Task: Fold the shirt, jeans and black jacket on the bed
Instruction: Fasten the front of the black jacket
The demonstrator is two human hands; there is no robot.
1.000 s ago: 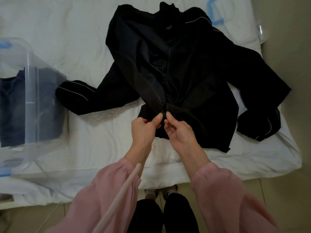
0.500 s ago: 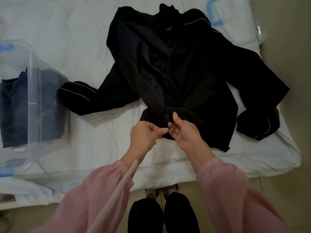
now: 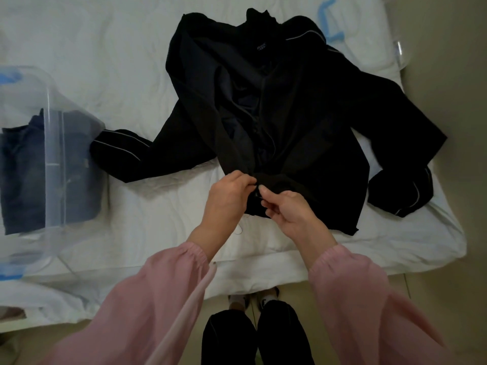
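A black jacket (image 3: 303,114) with thin white sleeve stripes lies spread on the white bed (image 3: 118,75), front side up and unzipped, sleeves out to both sides. My left hand (image 3: 229,193) pinches the left front edge at the bottom of the zipper. My right hand (image 3: 287,209) pinches the right front edge and the zipper end just beside it, near the hem. Folded dark blue jeans (image 3: 34,167) sit inside a clear plastic bin at the left.
The clear plastic storage bin (image 3: 50,122) with blue handles stands on the bed's left side. A clear lid with a blue handle (image 3: 332,25) lies at the back right. The bed's front edge is just below my hands; my feet stand on the floor.
Both hands have moved slightly down toward the hem while still pinching the zipper ends together. The jacket has hardly shifted.
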